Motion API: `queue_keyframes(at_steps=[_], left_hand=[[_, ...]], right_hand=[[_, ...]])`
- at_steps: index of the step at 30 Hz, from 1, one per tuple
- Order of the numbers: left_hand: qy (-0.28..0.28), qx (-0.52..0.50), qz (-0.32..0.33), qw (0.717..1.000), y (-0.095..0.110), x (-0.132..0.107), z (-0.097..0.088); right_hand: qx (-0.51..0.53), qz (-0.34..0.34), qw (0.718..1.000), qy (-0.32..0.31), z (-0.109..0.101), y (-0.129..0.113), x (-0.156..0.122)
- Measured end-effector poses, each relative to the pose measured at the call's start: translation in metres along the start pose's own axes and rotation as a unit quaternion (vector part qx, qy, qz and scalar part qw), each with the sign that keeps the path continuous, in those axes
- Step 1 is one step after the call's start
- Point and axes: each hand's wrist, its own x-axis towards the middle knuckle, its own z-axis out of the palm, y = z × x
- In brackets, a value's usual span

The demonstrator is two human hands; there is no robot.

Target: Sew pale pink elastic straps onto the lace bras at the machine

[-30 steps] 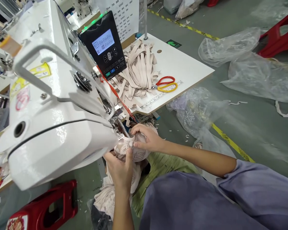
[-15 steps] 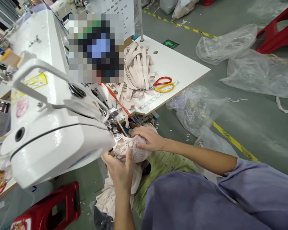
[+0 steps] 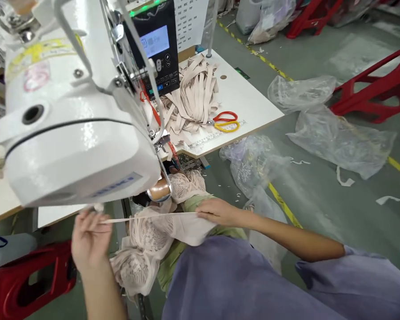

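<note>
A beige lace bra (image 3: 151,233) hangs over my lap, below the head of a white sewing machine (image 3: 80,155). My left hand (image 3: 92,235), slightly blurred, is closed on one end of a narrow edge band that runs taut across the bra. On the other side, my right hand (image 3: 220,212) pinches the band's other end at the bra's smooth wing (image 3: 193,229). More lace cups lie beneath and beyond, one near the machine's rounded metal arm (image 3: 160,190). Whether these cups belong to the same bra, I cannot tell.
On the white table (image 3: 250,102) lie a heap of beige strips (image 3: 195,91) and scissors (image 3: 227,122) with red and yellow handles. A control panel (image 3: 158,49) stands behind the machine. Red stools (image 3: 30,280) and clear plastic bags (image 3: 340,140) are on the floor.
The lace piece has come away from the machine's needle area toward my lap. My left hand has moved left, drawing the band taut; my right hand has come down slightly. The view has shifted.
</note>
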Motion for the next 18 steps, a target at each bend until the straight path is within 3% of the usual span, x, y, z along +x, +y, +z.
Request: queue_keyframes(at_steps=[2, 5, 8, 10, 12, 14, 16, 18], left_hand=[[0.017, -0.13, -0.024, 0.991, 0.012, 0.022, -0.033], [0.039, -0.161, -0.006, 0.986, 0.018, 0.038, -0.068], [0.064, -0.144, -0.005, 0.987, 0.013, 0.039, -0.086], [0.075, -0.129, -0.011, 0.989, 0.007, 0.035, -0.092], [0.077, -0.111, -0.013, 0.991, -0.001, 0.026, -0.091], [0.052, -0.088, -0.036, 0.994, -0.013, 0.014, -0.078], [0.005, -0.066, -0.075, 0.995, -0.028, -0.003, -0.054], [-0.049, -0.046, -0.113, 0.991, -0.043, -0.021, -0.022]], right_hand=[[0.007, 0.017, 1.0, -0.005, -0.015, 0.005, -0.002], [0.045, 0.068, 0.997, 0.016, -0.024, 0.006, -0.007], [0.098, 0.142, 0.983, 0.063, -0.017, 0.011, -0.012], [0.107, 0.199, 0.965, 0.136, -0.008, 0.016, -0.013], [0.104, 0.238, 0.932, 0.252, 0.002, 0.019, -0.011], [0.092, 0.236, 0.907, 0.338, 0.01, 0.016, -0.006], [0.061, 0.207, 0.922, 0.321, 0.016, 0.005, 0.003], [0.044, 0.166, 0.957, 0.234, 0.018, -0.011, 0.016]])
